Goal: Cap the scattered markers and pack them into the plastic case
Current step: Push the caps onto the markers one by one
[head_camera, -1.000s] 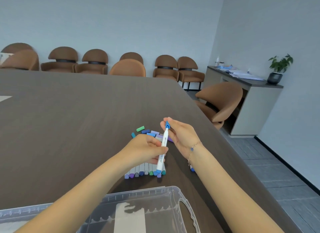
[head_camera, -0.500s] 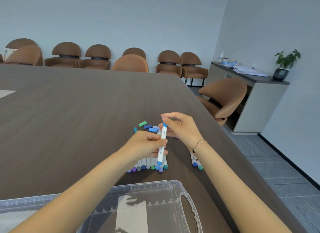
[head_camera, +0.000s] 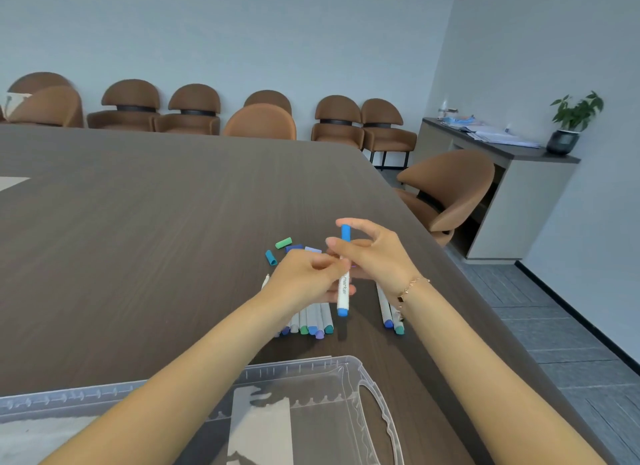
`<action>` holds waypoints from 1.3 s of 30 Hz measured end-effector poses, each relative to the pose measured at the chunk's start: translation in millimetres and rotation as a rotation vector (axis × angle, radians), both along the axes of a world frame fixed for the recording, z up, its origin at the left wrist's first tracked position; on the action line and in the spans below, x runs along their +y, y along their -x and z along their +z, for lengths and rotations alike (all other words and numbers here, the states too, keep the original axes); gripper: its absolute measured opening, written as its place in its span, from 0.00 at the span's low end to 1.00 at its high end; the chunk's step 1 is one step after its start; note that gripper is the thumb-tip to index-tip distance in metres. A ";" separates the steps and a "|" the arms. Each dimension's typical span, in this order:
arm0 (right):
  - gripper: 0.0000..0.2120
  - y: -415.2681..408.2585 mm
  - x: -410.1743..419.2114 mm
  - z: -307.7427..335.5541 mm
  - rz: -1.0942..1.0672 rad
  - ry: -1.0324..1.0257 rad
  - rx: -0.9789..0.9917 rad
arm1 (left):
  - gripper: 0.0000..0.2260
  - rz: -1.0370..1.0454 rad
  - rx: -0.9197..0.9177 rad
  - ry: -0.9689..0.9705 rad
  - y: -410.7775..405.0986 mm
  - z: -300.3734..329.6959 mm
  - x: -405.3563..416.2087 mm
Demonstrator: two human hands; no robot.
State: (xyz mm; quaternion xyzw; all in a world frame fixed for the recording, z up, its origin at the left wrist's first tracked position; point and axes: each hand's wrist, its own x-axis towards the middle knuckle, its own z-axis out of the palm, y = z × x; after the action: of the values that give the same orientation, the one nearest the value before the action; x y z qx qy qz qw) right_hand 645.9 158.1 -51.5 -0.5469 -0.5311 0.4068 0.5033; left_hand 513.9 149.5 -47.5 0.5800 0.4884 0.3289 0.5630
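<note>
I hold a white marker (head_camera: 343, 291) upright above the table, blue caps on both ends. My left hand (head_camera: 304, 281) grips its barrel in the middle. My right hand (head_camera: 374, 253) pinches the blue cap (head_camera: 345, 232) at the top end. Under my left hand lies a row of several white markers (head_camera: 313, 321) with coloured caps at their near ends. Two more markers (head_camera: 389, 314) lie below my right wrist. Several loose caps (head_camera: 284, 243) in green, teal, blue and lilac lie just beyond my hands. The clear plastic case (head_camera: 349, 364) stands open at the near edge.
The dark wood table (head_camera: 138, 222) stretches far to the left and back. Its right edge runs close past my right forearm. Brown chairs (head_camera: 446, 187) stand at the right side and along the back wall. A sideboard (head_camera: 512, 194) with a plant is at the far right.
The blue cap now sits on the marker's top end, with my right fingers round it. The marker and both hands have risen a little over the pile.
</note>
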 end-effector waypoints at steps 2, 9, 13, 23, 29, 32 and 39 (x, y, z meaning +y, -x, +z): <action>0.17 -13.4 0.3 -1.2 -0.034 0.022 -0.087 | 0.13 -0.031 0.283 -0.166 2.2 1.7 8.7; 0.23 -30.4 3.1 -48.1 -0.241 0.136 -0.718 | 0.08 -0.044 1.003 -0.337 4.3 -23.1 24.6; 0.24 -24.8 7.0 -49.6 -0.250 0.098 -0.863 | 0.13 -0.060 1.072 -0.307 -1.6 -27.2 28.4; 0.20 -28.2 3.3 -51.5 -0.181 0.092 -0.949 | 0.16 -0.062 1.183 -0.350 -18.5 -30.2 28.1; 0.13 -19.7 34.0 -25.6 -0.041 -0.010 -0.979 | 0.15 -0.121 1.112 -0.273 -14.0 -26.7 32.8; 0.12 -4.8 66.0 -17.5 0.069 -0.037 -1.029 | 0.09 -0.079 0.956 -0.249 3.3 -15.8 31.7; 0.13 28.0 111.9 -41.8 0.168 -0.063 -1.149 | 0.12 -0.061 0.836 -0.130 68.3 7.5 46.1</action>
State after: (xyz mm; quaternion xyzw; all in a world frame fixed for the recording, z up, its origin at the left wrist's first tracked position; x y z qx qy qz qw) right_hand 617.9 270.0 -93.3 -0.6206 -0.7725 0.0670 0.1163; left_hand 445.6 195.6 -39.9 0.7119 0.6356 0.0784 0.2882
